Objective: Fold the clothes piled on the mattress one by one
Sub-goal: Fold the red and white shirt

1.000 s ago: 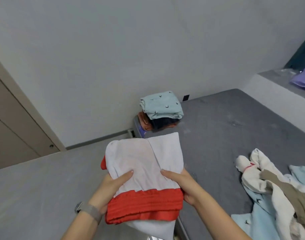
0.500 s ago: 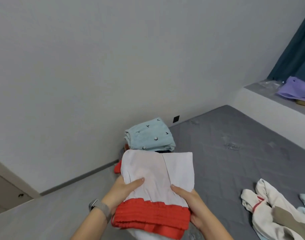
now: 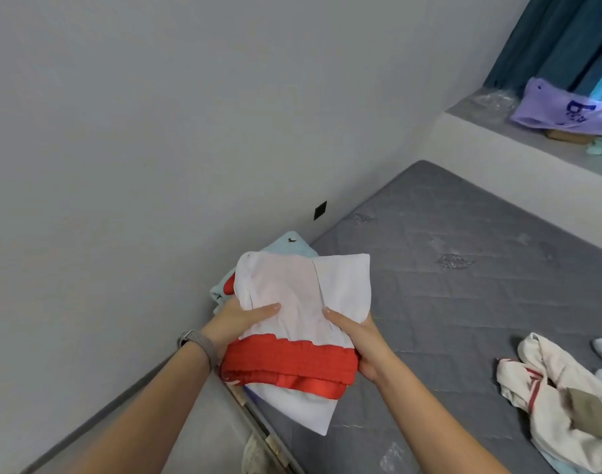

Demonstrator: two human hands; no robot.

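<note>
I hold a folded white garment with a red waistband (image 3: 303, 302) in both hands, above the corner of the grey mattress (image 3: 446, 285). My left hand (image 3: 239, 323) grips its left side, thumb on top. My right hand (image 3: 356, 340) grips its right side, thumb on top. Right behind it lies the stack of folded clothes (image 3: 285, 246), topped by a light blue piece, mostly hidden by the held garment. The pile of unfolded clothes (image 3: 562, 398), white, tan and pale blue, lies at the right edge.
A grey wall (image 3: 190, 131) with a black socket (image 3: 320, 210) runs along the mattress's left side. A ledge (image 3: 497, 138) at the back right carries a purple garment (image 3: 562, 109) and clear plastic, with teal curtains (image 3: 566, 35) behind. Grey floor (image 3: 197, 436) lies at lower left.
My hands have carried the folded garment forward and it now covers most of the light blue stack. The view has swung right, bringing the ledge and curtains in.
</note>
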